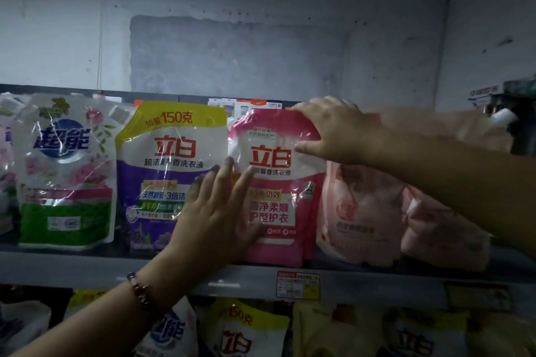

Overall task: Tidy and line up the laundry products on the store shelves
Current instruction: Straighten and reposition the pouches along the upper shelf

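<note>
A row of detergent refill pouches stands on the top shelf (pixel 87 268). A pink and white pouch (pixel 275 194) stands upright in the middle. My right hand (pixel 336 130) grips its top right corner, fingers over the top edge and thumb on the front. My left hand (pixel 220 211) lies flat with straight fingers across the seam between that pouch and the purple, yellow-topped pouch (pixel 162 171) to its left. Further left stands a green and white floral pouch (pixel 66 171).
Two pale pink pouches (pixel 362 211) lean at the right, behind my right forearm. A price tag (pixel 298 284) hangs on the shelf's front edge. More pouches (pixel 243 330) fill the shelf below. A grey wall rises behind.
</note>
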`<state>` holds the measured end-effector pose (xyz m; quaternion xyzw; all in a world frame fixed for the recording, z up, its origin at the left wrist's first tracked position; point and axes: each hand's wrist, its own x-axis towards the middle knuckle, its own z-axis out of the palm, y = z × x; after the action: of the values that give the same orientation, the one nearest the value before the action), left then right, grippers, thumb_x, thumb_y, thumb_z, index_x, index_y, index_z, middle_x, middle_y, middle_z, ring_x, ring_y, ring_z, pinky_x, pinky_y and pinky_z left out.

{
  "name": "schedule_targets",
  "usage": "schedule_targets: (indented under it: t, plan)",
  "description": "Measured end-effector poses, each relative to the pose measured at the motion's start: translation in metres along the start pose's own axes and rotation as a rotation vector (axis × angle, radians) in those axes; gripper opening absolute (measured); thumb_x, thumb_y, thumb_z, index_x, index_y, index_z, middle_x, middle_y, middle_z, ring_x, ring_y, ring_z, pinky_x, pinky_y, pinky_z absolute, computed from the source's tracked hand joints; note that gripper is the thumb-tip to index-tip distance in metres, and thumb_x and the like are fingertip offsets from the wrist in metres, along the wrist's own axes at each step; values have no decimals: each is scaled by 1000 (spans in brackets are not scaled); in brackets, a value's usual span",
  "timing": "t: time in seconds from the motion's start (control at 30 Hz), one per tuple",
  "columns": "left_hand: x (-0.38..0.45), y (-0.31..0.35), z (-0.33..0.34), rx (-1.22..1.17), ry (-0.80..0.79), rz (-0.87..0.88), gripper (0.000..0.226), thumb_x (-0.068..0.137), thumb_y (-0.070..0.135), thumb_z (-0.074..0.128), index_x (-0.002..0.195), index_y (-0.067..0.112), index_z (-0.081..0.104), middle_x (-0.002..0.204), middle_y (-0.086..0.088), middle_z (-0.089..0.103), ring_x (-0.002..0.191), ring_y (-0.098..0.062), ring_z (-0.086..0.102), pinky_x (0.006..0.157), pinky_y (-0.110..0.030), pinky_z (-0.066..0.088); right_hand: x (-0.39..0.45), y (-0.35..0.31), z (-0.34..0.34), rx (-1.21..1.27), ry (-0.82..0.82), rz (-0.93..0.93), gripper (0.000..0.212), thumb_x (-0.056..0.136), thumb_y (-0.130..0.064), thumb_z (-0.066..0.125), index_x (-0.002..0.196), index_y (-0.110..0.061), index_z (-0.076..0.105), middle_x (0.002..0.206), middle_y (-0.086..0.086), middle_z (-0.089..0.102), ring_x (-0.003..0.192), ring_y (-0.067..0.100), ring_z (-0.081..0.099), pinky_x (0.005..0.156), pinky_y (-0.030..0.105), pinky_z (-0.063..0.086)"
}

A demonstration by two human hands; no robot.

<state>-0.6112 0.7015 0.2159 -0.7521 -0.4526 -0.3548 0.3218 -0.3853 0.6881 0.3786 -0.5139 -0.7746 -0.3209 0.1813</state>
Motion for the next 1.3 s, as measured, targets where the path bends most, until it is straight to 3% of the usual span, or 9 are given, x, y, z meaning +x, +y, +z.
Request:
schedule_targets:
  t: [0.1, 0.2, 0.3, 0.5, 0.63, 0.77, 0.93, 1.17, 1.3]
  plan:
    - [3, 7, 16, 65, -20, 177, 100, 81, 82, 38, 159, 25, 12, 165, -19, 6, 152, -40, 4, 119, -62, 12, -19, 11, 3, -76, -71, -18, 81, 87, -59, 57, 152, -25, 25, 158, 3, 29, 146, 22, 22, 121, 40, 9]
    - [11, 14, 32, 128, -106, 133, 101, 79, 83, 33, 158, 24, 15, 163, -22, 15, 150, -42, 10, 117, -60, 11, -30, 28, 1, -92, -133, 14, 82, 88, -59, 55, 155, -28, 18, 163, 1, 14, 151, 22, 8, 121, 40, 0]
    - [14, 20, 44, 131, -162, 55, 94, 81, 82, 27, 152, 20, 31, 158, -24, 28, 147, -44, 20, 116, -61, 15, -45, 51, -5, -34, -106, 61, 81, 87, -58, 58, 153, -28, 23, 161, 0, 22, 150, 22, 13, 121, 39, 7]
    - [4, 44, 46, 66, -57, 73, 81, 86, 70, 35, 150, 22, 38, 160, -21, 23, 149, -44, 11, 117, -64, 12, -117, 90, -7, 74, -121, 189, 77, 89, -56, 58, 152, -30, 24, 161, -2, 21, 149, 19, 14, 118, 38, 15]
    - [10, 95, 36, -104, -11, 15, 72, 89, 60, 38, 147, 18, 44, 156, -20, 33, 145, -41, 25, 119, -54, 14, -165, 95, 25, 310, -16, 319, 69, 89, -50, 60, 149, -28, 32, 155, -2, 33, 137, 19, 38, 107, 35, 34]
    - [29, 157, 32, -485, -129, -148, 70, 92, 59, 46, 153, 33, 24, 147, -5, 42, 128, -27, 47, 101, -46, 48, -185, 77, 80, 678, -70, 488, 77, 85, -54, 64, 149, -32, 29, 151, -2, 38, 130, 19, 47, 104, 44, 46]
    - [40, 190, 53, -788, -241, -322, 98, 89, 48, 64, 150, 50, -12, 159, -3, 21, 139, -29, 39, 105, -45, 44, -182, 70, 122, 809, -7, 509, 92, 69, -70, 56, 149, -35, 27, 147, -4, 41, 135, 18, 42, 109, 46, 41]
    - [30, 210, 65, -590, -213, -357, 109, 86, 48, 67, 148, 46, -22, 155, -10, 19, 136, -37, 37, 103, -52, 45, -200, 79, 121, 920, -129, 401, 88, 75, -62, 64, 149, -42, 22, 150, -9, 39, 137, 13, 39, 110, 45, 41]
    - [31, 227, 55, -437, -225, -392, 95, 91, 49, 58, 154, 36, -12, 162, -9, 5, 145, -37, 21, 113, -52, 33, -223, 107, 94, 716, 153, 337, 60, 90, -40, 62, 145, -29, 40, 144, -9, 44, 127, 9, 46, 101, 34, 47]
